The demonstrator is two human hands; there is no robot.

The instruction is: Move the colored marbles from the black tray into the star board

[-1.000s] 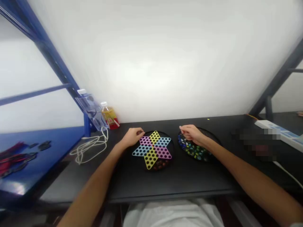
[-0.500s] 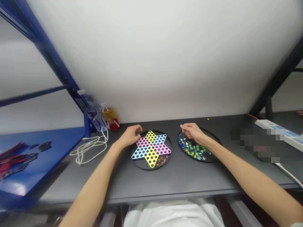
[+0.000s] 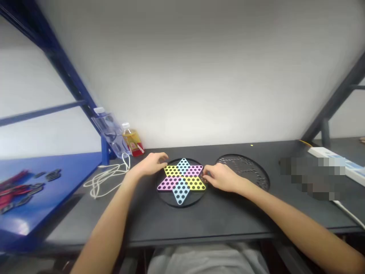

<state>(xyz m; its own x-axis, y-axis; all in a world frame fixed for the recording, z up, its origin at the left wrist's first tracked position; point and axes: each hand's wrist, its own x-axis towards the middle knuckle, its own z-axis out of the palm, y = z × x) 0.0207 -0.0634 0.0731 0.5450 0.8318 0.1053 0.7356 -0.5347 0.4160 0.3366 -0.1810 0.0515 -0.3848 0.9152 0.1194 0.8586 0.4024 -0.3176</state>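
A round black checkers board (image 3: 181, 180) with a star of yellow, pink and blue perforated triangles lies on the dark table (image 3: 199, 217). My left hand (image 3: 151, 164) curls over the board's upper-left rim. My right hand (image 3: 221, 177) is at the board's right rim, fingers bent and touching the edge. Just right of that hand lies a second round black tray (image 3: 245, 169). Its dimpled surface shows no coloured marbles.
A clear water bottle (image 3: 110, 131) and a small yellow-drink bottle (image 3: 131, 141) stand at the back left by a blue frame post. A white cable (image 3: 107, 177) lies coiled nearby. A blue shelf (image 3: 42, 190) holds dark parts. A white power strip (image 3: 342, 163) sits far right.
My right hand moved left from the right tray to the board's edge. The star's colours have turned round. The coloured marbles seen in the right tray no longer show.
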